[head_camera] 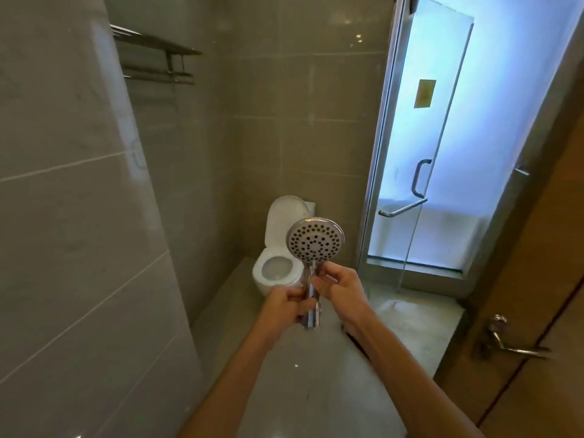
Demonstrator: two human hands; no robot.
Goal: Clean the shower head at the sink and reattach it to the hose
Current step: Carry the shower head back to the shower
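Two hands on one shower head (pixel 315 240), upright with handle running six to twelve and face toward camera: left hand (pixel 286 303) fingers wrapped low, right hand (pixel 336 284) fingers pinching just above; no hose visible.

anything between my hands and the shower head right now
No. Both hands already grip the shower head by its handle: the left hand lower down, the right hand just under the face. No hose or sink is in view.

Grey-tiled walls (pixel 300 105); towel rack (pixel 158 55) upper left; white toilet (pixel 278 263) centre; backlit glass shower door (pixel 442 137) right; wooden door (pixel 537 295) far right.
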